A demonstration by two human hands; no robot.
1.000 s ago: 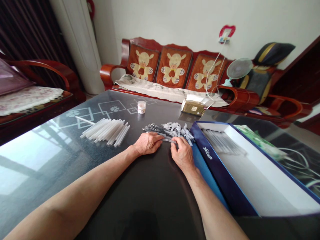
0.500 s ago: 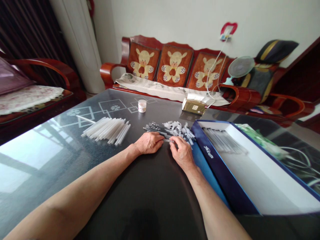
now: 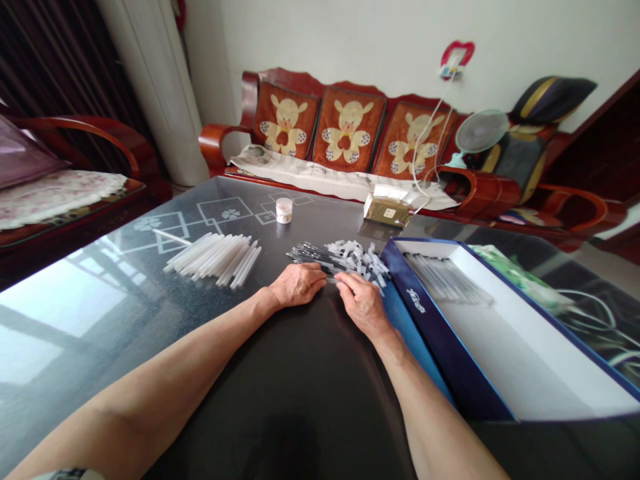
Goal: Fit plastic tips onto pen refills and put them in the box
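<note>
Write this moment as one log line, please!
left hand, right hand: seem to pinch one thin piece between them | beyond hands: dark rods, small white pieces | left: pale tubes | right: open blue box

Thin rod (image 3: pixel 331 281) crosswise beside jumbled dark sticks (image 3: pixel 314 254)

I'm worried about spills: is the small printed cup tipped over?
No, the small printed cup stands upright on the dark tabletop, beyond the left hand.

- Soft, moderately bright light
- Pale window-shaped glare toward the worktop's (image 3: pixel 125 320) left edge; near edge dark
- Box (image 3: pixel 417 301) stretched by wide-angle distortion
- Fingers (image 3: pixel 348 279) slightly soft
</note>
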